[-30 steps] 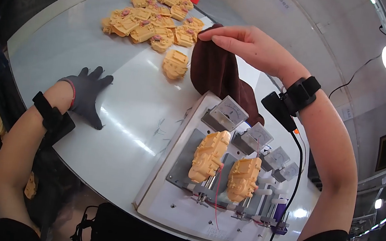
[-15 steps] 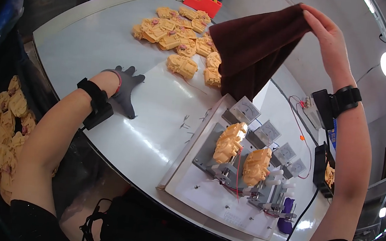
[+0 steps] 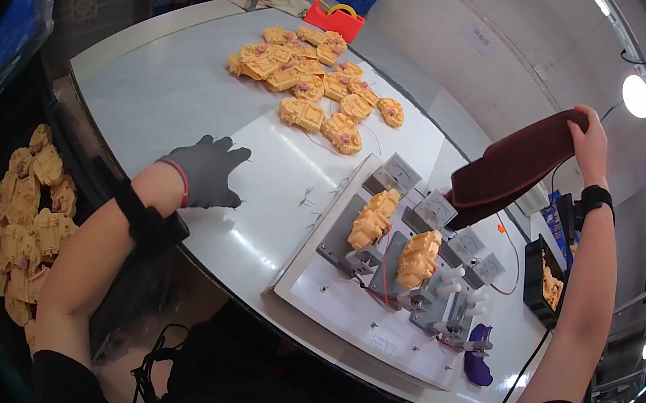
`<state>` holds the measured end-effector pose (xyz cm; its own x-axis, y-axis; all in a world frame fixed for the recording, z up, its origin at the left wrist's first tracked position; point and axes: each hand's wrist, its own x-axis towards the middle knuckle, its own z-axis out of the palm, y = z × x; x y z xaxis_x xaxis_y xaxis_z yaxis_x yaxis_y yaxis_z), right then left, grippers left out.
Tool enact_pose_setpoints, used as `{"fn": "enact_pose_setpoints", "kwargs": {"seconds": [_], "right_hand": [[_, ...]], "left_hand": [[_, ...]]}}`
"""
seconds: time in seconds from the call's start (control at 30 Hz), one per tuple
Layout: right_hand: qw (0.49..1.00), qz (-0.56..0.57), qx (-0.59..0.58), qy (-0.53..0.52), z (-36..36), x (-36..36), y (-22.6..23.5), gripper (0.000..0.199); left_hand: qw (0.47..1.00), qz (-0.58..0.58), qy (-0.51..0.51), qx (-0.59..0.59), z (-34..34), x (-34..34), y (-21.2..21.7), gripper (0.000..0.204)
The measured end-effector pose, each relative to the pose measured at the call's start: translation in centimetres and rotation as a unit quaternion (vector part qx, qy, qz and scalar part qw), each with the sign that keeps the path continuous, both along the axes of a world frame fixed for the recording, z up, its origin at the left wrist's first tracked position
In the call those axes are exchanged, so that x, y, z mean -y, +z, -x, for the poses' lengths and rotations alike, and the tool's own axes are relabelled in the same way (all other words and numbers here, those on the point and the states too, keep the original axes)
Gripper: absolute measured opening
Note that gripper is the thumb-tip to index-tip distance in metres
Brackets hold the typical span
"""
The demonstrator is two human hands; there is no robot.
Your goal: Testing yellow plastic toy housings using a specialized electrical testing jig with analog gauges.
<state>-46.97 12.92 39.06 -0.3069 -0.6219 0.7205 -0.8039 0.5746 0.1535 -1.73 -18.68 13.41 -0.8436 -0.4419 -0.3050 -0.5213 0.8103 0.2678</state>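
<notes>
My right hand (image 3: 589,151) is raised at the far right, its fingers pinched on a corner of a dark brown cloth (image 3: 511,167). The cloth hangs down leftward, its lower end behind the dial meters (image 3: 434,209) of a test board. My left hand (image 3: 212,172), in a grey glove, is over the table's left part with fingers spread and nothing in it. Small metal pins (image 3: 307,198) lie to its right. Two yellow plastic gearbox-like parts (image 3: 375,218) sit upright on the board's (image 3: 333,310) grey metal fixtures.
Several similar yellow parts (image 3: 298,68) with wires lie heaped at the table's far side. Behind them stands a red tape dispenser (image 3: 334,20). More parts fill a bin (image 3: 25,236) at lower left and a black tray (image 3: 545,284) at right. A purple object (image 3: 479,357) lies by the board.
My right hand has moved right and down, swinging the cloth away from the heap of yellow parts and over behind the meters. My left hand has shifted slightly right, still spread.
</notes>
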Motion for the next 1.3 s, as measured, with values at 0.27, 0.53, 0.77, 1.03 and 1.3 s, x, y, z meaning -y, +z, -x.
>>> {"fn": "enact_pose_setpoints", "kwargs": {"seconds": [0.27, 0.53, 0.77, 1.03, 1.3], "right_hand": [[0.979, -0.06, 0.143, -0.135, 4.2, -3.8, -7.9, 0.025], [0.862, 0.224, 0.413, -0.19, 12.7, -16.9, -9.3, 0.028], [0.921, 0.321, 0.196, -0.102, 15.8, -5.7, -5.4, 0.038], [0.917, 0.087, 0.372, 0.113, 2.8, 20.9, -12.1, 0.032], [0.776, -0.33, 0.444, 0.304, -16.3, 27.8, -16.8, 0.021]], "left_hand": [[0.975, 0.074, 0.024, -0.207, -3.9, -9.9, -4.9, 0.058], [0.938, 0.141, 0.062, -0.311, -2.2, -11.4, -10.4, 0.045], [0.914, 0.089, 0.072, -0.389, -2.2, -10.6, -9.6, 0.037], [0.919, 0.027, 0.082, -0.385, -1.3, -9.4, -9.1, 0.034], [0.909, 0.052, 0.081, -0.405, -1.9, -9.2, -10.4, 0.038]]}}
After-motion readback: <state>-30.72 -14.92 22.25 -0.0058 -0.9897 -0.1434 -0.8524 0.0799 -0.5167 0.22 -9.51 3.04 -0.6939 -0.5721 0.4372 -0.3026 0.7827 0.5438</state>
